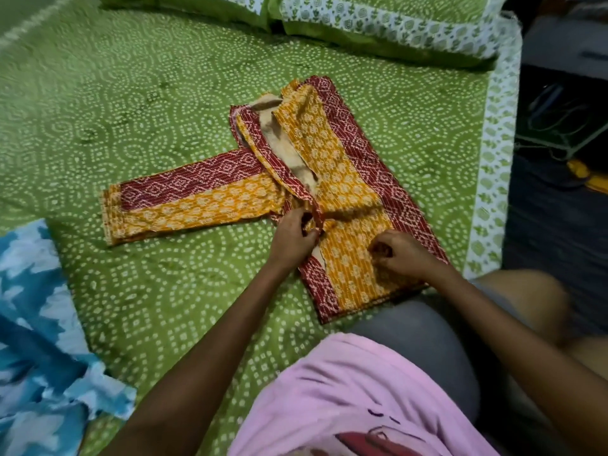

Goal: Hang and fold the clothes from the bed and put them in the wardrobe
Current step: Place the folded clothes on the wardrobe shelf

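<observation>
both arms reach forward over the bed (164, 103); the left hand (293, 239) pinches the yellow-and-red garment (335, 166) at its middle, and the right hand (403, 253) curls, gripping its near part. the garment lies half folded on the green dotted bedsheet, a blue-and-white cloth (36, 324) at the near left.

Orange-and-maroon printed garment (332, 166) flat on green bed (131, 103), partly folded, sleeve stretched left.
</observation>
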Tool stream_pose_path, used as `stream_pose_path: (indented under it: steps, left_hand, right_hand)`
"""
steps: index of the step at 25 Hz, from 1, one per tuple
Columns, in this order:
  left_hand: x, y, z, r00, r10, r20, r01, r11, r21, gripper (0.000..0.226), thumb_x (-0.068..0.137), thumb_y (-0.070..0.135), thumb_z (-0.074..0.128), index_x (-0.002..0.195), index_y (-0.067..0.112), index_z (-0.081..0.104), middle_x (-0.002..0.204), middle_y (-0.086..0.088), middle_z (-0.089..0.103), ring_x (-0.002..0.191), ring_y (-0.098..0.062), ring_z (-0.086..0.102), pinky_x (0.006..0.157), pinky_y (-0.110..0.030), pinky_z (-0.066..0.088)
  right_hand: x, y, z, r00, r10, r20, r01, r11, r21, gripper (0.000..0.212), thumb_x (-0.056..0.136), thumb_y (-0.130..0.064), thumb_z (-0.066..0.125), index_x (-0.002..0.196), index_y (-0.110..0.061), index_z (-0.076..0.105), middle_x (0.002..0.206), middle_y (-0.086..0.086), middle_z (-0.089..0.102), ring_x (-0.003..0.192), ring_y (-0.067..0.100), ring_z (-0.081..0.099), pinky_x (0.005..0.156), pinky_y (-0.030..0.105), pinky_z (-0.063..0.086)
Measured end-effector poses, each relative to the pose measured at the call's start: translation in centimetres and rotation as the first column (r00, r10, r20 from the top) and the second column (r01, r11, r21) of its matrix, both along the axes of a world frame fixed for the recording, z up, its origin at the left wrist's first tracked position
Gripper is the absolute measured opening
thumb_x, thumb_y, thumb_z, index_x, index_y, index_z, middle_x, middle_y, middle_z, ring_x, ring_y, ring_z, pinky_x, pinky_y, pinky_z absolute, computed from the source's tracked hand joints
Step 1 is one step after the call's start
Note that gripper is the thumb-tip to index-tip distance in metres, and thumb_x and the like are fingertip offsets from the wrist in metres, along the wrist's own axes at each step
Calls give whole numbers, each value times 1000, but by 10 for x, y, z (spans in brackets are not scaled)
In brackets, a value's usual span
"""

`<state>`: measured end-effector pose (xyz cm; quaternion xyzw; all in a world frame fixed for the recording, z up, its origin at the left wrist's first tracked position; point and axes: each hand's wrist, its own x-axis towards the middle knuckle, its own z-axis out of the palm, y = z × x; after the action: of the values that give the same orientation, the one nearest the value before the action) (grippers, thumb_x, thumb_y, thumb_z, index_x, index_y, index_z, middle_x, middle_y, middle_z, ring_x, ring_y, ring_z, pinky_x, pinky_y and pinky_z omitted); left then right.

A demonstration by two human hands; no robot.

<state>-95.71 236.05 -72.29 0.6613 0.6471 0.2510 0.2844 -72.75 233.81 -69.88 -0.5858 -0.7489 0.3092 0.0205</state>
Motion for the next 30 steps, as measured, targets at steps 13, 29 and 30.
stream_pose_path:
  steps: [13, 29, 30]
  left_hand:
    - [16, -44, 2, 987, 77, -138, -76, 997, 11, 69, 80, -14, 44, 142, 15, 34, 146, -17, 23, 113, -31, 51, 78, -38, 56]
    - [27, -49, 1, 974, 213, -79, -219, 973, -76, 45, 91, 38, 56, 122, 5, 57, 128, -15, 37, 105, -24, 50, 87, -31, 49]
    - [27, -44, 0, 973, 203, -108, -212, 974, -74, 47, 90, 38, 57, 125, 6, 55, 132, -15, 35, 109, -25, 49, 89, -33, 49]
  right_hand:
    - [-92, -56, 8, 991, 65, 119, -47, 987, -151, 41, 90, -33, 55, 124, -13, 43, 109, 9, 59, 97, 28, 58, 85, 41, 50]
    - [-91, -86, 30, 808, 421, 412, -472, 881, 26, 16, 93, -16, 52, 98, -3, 58, 76, 4, 48, 75, 17, 51, 78, 28, 51]
    - [-91, -86, 29, 808, 423, 411, -473, 881, 23, 14, 93, -14, 50, 97, -3, 59, 75, 4, 48, 74, 17, 51, 79, 29, 52]
